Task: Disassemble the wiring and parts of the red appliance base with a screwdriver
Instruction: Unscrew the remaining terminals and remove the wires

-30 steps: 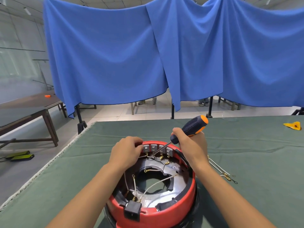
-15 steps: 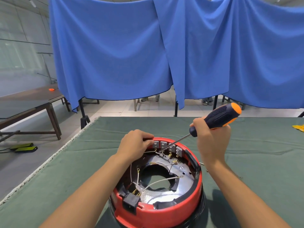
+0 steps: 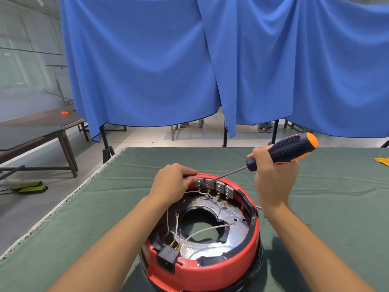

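Observation:
The red appliance base [image 3: 210,272] stands open-side up on the green table, with white wires [image 3: 207,229] and brass terminals inside. A row of grey switch blocks [image 3: 219,186] lines its far rim. My left hand [image 3: 172,182] grips the far-left rim, fingers curled by the leftmost block. My right hand [image 3: 273,173] holds a black-and-orange screwdriver [image 3: 288,149] by its handle, raised over the right side. The shaft slants down-left and its tip meets the terminals under the leftmost blocks.
Green cloth covers the table [image 3: 84,228], whose left edge runs diagonally. A yellow object [image 3: 383,160] lies at the far right. Thin metal wire [image 3: 260,208] peeks out right of the base. Blue curtains hang behind; a wooden bench [image 3: 37,131] stands at left.
My right hand has lifted the screwdriver handle up and to the right, leaving the shaft at a flatter slant. My left hand has stayed on the rim.

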### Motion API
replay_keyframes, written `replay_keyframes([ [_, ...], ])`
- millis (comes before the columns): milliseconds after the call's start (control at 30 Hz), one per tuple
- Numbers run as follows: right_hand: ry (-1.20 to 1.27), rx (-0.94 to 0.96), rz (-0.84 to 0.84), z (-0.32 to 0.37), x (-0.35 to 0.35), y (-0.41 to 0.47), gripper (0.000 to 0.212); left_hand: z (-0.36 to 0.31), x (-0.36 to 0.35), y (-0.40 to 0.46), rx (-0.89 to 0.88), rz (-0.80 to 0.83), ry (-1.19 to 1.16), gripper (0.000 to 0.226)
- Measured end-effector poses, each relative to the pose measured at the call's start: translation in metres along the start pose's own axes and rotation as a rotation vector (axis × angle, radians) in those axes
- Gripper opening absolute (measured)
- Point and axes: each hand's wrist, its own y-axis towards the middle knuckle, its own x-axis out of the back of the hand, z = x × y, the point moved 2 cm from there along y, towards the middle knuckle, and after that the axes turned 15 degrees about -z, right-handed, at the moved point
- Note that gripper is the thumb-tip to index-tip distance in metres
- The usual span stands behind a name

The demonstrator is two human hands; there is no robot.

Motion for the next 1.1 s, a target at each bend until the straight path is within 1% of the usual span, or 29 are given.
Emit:
replay_keyframes([
  [167,-0.067,0.02,0.046,0.001,-0.003,0.002,0.018,0.0,-0.001,-0.001,-0.002,-0.009,-0.009,0.021],
  [300,-0.008,-0.004,0.08,0.005,-0.013,0.0,0.02,0.0,-0.001,0.0,-0.002,-0.012,-0.01,0.02],
  [433,0.074,-0.046,0.174,0.009,-0.018,-0.002,0.022,0.001,-0.001,-0.001,0.011,0.004,-0.014,0.022],
  [633,0.06,-0.004,0.317,0.016,-0.031,-0.01,0.018,0.001,-0.001,-0.001,0.034,-0.001,-0.017,0.023],
  [700,0.063,-0.008,0.3,0.018,-0.039,-0.008,0.019,0.001,-0.001,-0.001,0.036,0.0,-0.019,0.023],
  [833,0.049,-0.032,0.191,0.015,-0.055,0.0,0.02,0.001,-0.001,-0.001,0.026,0.005,-0.025,0.022],
  [933,0.027,-0.031,0.126,0.009,-0.067,0.005,0.026,0.002,-0.001,-0.001,0.024,0.002,-0.029,0.022],
  [1100,-0.1,-0.059,0.097,0.0,-0.085,0.021,0.02,0.002,-0.002,0.0,0.017,0.016,-0.033,0.023],
])
